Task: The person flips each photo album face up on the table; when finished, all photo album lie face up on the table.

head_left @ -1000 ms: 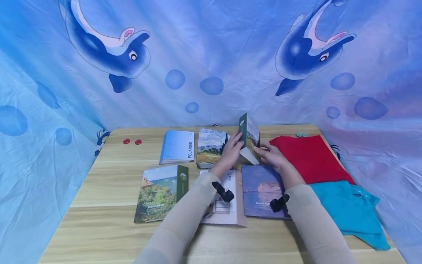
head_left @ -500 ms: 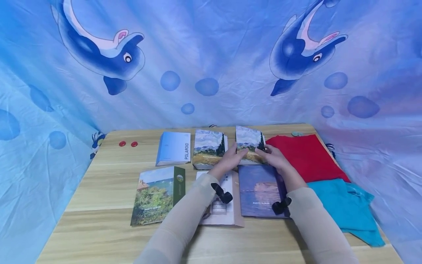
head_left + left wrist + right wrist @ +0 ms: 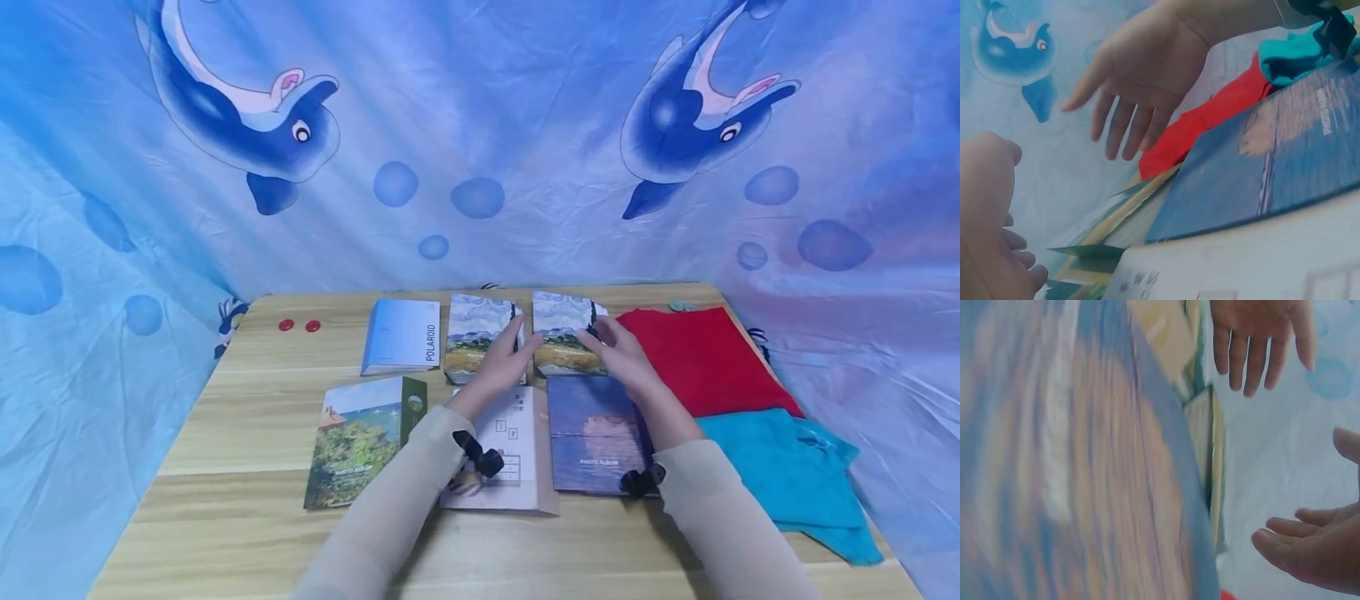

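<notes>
My left hand [image 3: 504,362] hovers in front of a small landscape-painting photo album [image 3: 472,333] on the table, partly covering its right side. Just right of it lies a matching landscape album [image 3: 562,329]. Close to that album's right edge is my right hand [image 3: 618,350]. Both wrist views show the palms facing each other with fingers extended or relaxed; the left hand [image 3: 988,219] and the right hand [image 3: 1147,69] have nothing between them. Beneath my forearms lie a white album [image 3: 517,475], half hidden by the left sleeve, and a purple-blue seascape album [image 3: 592,433].
A blue Polaroid album [image 3: 401,333] stands at the back left, with a green-spined garden album [image 3: 356,442] before it. Two red discs [image 3: 312,326] lie farther left. Folded red cloth [image 3: 712,358] and turquoise cloth [image 3: 787,467] lie at right, near pale green discs [image 3: 681,306].
The landscape album that was held tilted up now lies flat beside its twin. My hands have let go of it and moved apart, the left one shifting to the left.
</notes>
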A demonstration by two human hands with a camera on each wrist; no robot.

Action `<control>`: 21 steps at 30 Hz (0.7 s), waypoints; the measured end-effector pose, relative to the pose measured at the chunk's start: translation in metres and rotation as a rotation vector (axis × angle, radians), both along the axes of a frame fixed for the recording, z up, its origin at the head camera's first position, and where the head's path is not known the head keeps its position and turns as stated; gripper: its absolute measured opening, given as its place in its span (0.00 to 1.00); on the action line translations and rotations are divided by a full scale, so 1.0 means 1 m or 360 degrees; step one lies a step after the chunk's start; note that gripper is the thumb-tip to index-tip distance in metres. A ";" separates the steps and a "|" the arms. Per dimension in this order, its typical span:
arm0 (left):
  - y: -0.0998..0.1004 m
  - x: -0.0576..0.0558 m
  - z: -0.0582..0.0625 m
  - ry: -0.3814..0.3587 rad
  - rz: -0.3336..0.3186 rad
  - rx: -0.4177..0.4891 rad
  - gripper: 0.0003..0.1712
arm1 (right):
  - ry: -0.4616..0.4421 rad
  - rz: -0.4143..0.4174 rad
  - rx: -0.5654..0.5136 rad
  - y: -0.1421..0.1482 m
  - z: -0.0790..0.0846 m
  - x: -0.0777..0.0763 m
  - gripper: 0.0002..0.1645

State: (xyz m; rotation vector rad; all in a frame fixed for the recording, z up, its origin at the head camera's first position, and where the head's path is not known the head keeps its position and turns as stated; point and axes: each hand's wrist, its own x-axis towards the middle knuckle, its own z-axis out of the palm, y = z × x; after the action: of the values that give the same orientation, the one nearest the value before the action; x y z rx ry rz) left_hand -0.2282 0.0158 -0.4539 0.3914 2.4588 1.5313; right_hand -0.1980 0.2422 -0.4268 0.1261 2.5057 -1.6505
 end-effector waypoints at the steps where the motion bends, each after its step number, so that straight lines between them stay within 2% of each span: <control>1: -0.004 0.002 0.001 0.0011 -0.0003 -0.0004 0.47 | 0.0027 -0.0013 -0.0045 -0.004 0.001 0.003 0.54; 5: -0.020 0.010 0.007 0.0077 0.0000 -0.0052 0.44 | 0.0097 -0.0068 -0.0215 -0.022 0.004 0.013 0.50; 10: -0.043 0.024 0.012 0.0126 0.0054 -0.0147 0.40 | 0.0145 -0.0140 -0.0380 -0.048 0.002 0.025 0.44; 14: -0.062 0.038 0.011 0.0159 0.0072 -0.0134 0.38 | 0.0145 -0.0187 -0.0446 -0.070 -0.002 0.035 0.42; 21: -0.094 0.057 0.004 0.0224 0.0073 -0.0119 0.39 | 0.0146 -0.0154 -0.0538 -0.102 -0.012 0.049 0.43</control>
State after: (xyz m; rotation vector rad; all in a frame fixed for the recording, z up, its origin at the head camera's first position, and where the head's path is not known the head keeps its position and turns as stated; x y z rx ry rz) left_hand -0.1715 -0.0778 -0.4500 0.4469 2.6406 1.4707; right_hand -0.1494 0.1404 -0.4385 0.1394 2.2703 -2.1353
